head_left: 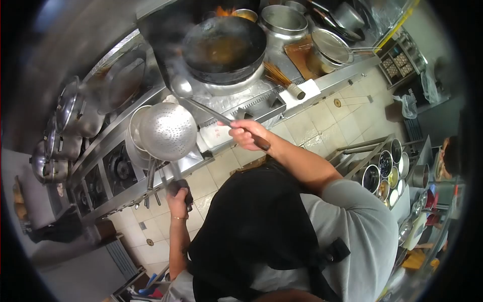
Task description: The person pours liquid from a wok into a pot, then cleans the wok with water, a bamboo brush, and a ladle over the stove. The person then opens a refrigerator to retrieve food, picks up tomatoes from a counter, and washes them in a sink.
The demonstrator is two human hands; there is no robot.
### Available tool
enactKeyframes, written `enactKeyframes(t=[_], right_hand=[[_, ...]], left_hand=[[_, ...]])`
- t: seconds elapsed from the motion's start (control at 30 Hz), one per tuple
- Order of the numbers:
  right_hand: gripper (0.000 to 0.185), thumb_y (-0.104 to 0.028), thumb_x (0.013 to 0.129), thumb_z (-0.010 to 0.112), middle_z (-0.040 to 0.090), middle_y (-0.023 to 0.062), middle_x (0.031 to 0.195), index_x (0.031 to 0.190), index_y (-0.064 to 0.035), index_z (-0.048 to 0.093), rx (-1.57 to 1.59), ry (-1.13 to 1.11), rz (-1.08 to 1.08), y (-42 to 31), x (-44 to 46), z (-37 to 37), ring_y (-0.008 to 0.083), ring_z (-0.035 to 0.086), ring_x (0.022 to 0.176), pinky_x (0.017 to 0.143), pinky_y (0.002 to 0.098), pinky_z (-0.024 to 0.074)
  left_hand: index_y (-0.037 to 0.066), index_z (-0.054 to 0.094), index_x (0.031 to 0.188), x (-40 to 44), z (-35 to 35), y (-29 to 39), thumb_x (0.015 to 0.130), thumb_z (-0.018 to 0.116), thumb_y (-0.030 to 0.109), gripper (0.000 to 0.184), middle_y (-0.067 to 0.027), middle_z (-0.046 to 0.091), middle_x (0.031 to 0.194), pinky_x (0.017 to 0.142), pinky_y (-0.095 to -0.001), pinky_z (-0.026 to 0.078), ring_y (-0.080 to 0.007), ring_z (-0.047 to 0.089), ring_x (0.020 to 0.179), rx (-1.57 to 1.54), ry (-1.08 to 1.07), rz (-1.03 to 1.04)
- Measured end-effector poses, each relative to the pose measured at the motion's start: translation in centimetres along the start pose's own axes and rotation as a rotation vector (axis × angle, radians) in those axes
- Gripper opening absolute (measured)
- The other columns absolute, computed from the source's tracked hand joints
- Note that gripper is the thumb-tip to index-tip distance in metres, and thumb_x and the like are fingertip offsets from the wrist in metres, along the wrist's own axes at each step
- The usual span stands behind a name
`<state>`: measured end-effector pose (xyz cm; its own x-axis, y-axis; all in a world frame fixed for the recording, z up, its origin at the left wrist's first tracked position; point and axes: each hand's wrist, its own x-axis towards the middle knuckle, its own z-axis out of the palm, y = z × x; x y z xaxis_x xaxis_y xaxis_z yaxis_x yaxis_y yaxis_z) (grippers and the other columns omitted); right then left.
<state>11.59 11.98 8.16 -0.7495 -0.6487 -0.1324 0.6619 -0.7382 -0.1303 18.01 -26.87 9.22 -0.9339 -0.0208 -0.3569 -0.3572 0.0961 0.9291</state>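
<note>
Place: a working kitchen, by its scale and gear a restaurant's or canteen's
Stove: a large dark wok (pixel 224 50) on a metal range, with orange flame (pixel 225 11) showing behind it
Gas burners: a row of black burners (pixel 121 167) set into the steel worktop (pixel 201 163)
Pots: several lidded metal pots (pixel 70 116) on the far left, and an open pot (pixel 284 20) beside the wok
Tools: a perforated strainer (pixel 170 132), a long-handled ladle (pixel 181 86) and a round mesh sieve (pixel 332 45)
Ingredients: round containers (pixel 386 163) of food grouped at the right
Floor: pale square tiles (pixel 302 126)
</note>
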Motion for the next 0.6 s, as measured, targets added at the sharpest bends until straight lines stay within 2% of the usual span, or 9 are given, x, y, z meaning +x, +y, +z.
enactKeyframes(t=[0.03,0.1,0.2,0.37,0.43,0.47,0.5,0.53,0.6], right_hand=[[0.035,-0.017,0.107,0.054,0.050,-0.0046,0.073,0.141,-0.0108,0.058,0.000,0.006,0.000,-0.4,-1.2,1.0,0.0054,0.045,0.051,0.041,0.0230,0.0374],[0.037,-0.014,0.106,0.053,0.049,-0.0047,0.072,0.142,-0.0090,0.057,-0.566,0.264,-0.125,-1.1,-4.1,5.8,0.0058,0.047,0.052,0.041,0.0240,0.0374],[0.047,-0.006,0.103,0.057,0.057,-0.0016,0.076,0.150,-0.0068,0.050,-0.750,0.310,-0.226,-5.5,-6.6,4.7,0.0061,0.048,0.051,0.042,0.0232,0.0387],[0.074,-0.003,0.098,0.064,0.064,0.0051,0.082,0.165,-0.0039,0.030,-1.116,0.695,-0.497,-20.4,-13.3,4.7,0.0080,0.049,0.049,0.042,0.0258,0.0424],[0.074,-0.007,0.097,0.063,0.072,0.0174,0.095,0.163,-0.0009,0.031,-1.523,0.870,-0.480,-27.4,-14.9,4.7,0.0225,0.067,0.063,0.054,0.0367,0.0554],[0.074,-0.007,0.097,0.063,0.072,0.0174,0.095,0.163,-0.0009,0.031,-1.536,0.865,-0.488,-31.0,-15.3,3.3,0.0225,0.067,0.063,0.054,0.0367,0.0554],[0.073,-0.010,0.095,0.063,0.072,0.0245,0.102,0.161,0.0007,0.033,-1.870,1.079,-0.590,-34.4,-15.4,0.8,0.0326,0.071,0.079,0.068,0.0424,0.0578],[0.073,-0.013,0.094,0.063,0.072,0.0316,0.110,0.160,0.0023,0.036,-2.198,1.303,-0.697,-37.8,-15.5,-1.1,0.0427,0.074,0.095,0.082,0.0480,0.0602],[0.074,-0.014,0.092,0.063,0.070,0.0355,0.115,0.158,0.0044,0.036,-2.004,1.426,-0.609,-43.1,-14.9,-2.2,0.0470,0.070,0.107,0.092,0.0497,0.0566]], left_hand=[[0.001,0.069,0.098,0.7,1.3,-0.1,0.088,0.065,0.012,0.016,-0.0055,0.065,0.078,0.048,-0.0318,0.048,-0.0151,0.060,0.060,-0.029,0.009,-0.013],[-0.001,0.066,0.104,3.5,2.3,-2.1,0.088,0.064,0.014,0.022,-0.0099,0.068,0.086,0.046,-0.0321,0.048,-0.0171,0.059,0.059,-0.018,-0.098,-0.110],[-0.003,0.059,0.121,8.7,5.1,-5.7,0.089,0.061,0.024,0.042,-0.0172,0.067,0.109,0.053,-0.0327,0.049,-0.0220,0.060,0.069,-0.398,-0.300,-0.223],[0.001,0.056,0.128,13.5,9.5,-8.7,0.089,0.060,0.025,0.047,-0.0194,0.070,0.116,0.054,-0.0351,0.051,-0.0266,0.061,0.073,-0.529,-0.356,-0.272],[0.001,0.059,0.123,13.9,11.0,-7.4,0.087,0.064,0.023,0.043,-0.0191,0.071,0.113,0.061,-0.0363,0.054,-0.0271,0.065,0.078,-0.351,-0.216,-0.321],[0.000,0.062,0.118,14.8,11.0,-8.2,0.085,0.068,0.020,0.039,-0.0179,0.072,0.110,0.066,-0.0364,0.055,-0.0272,0.066,0.080,-0.089,-0.107,-0.171],[0.000,0.065,0.112,16.1,11.5,-8.9,0.083,0.071,0.018,0.034,-0.0167,0.072,0.107,0.071,-0.0365,0.056,-0.0272,0.067,0.083,0.174,0.005,-0.018],[-0.002,0.068,0.102,13.0,15.5,-2.4,0.080,0.077,0.015,0.029,-0.0169,0.072,0.101,0.079,-0.0383,0.055,-0.0304,0.067,0.083,0.256,0.123,0.171],[-0.003,0.070,0.105,15.2,17.8,-3.2,0.081,0.078,0.016,0.031,-0.0176,0.072,0.096,0.078,-0.0413,0.055,-0.0333,0.068,0.083,0.485,0.198,0.404]])
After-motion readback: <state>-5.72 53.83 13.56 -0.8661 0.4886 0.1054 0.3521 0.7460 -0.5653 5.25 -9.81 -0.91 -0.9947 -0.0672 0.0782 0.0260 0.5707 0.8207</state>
